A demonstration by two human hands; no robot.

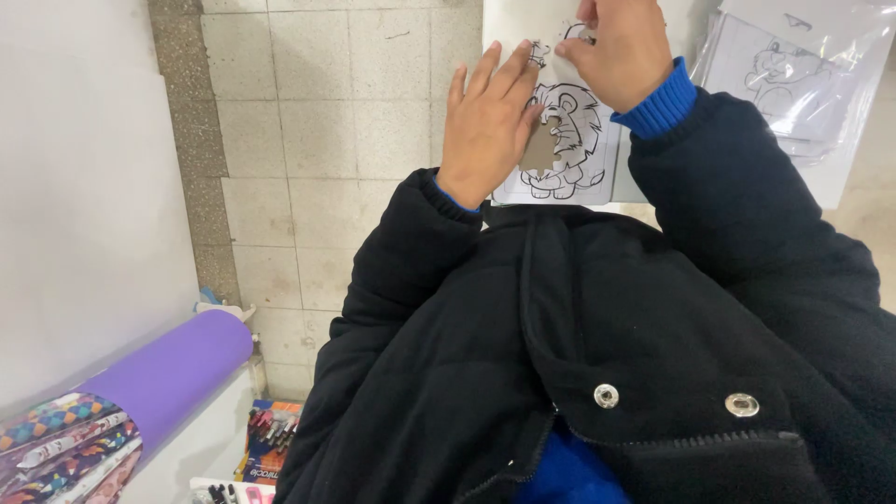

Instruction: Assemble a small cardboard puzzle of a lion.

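Head view, left hand: Because the card would slide otherwise, I press my left hand flat on the lion puzzle card, fingers spread and straight, pointing to one o'clock, gripping nothing.
Head view, right hand: my right hand sits at one o'clock from the left, fingers bunched together on a small cut-out piece at the card's top edge; how firmly I pinch it, I cannot tell.
Head view, card: it lies at twelve o'clock from my chest, on a pale surface; stiff white board, black outline drawing, with a jagged brown hole in the lion's middle where a piece is out.
Head view, spare sheets: at two o'clock, more outline pictures in glossy clear sleeves, stacked loosely, well apart from my left hand.
Head view, floor: speckled grey tiles, matt, square.
Head view, lower left: at eight o'clock a smooth purple roll lies beside patterned rolls; pens near it.
Head view, clothing: black padded jacket, metal snaps, ribbed blue cuff.
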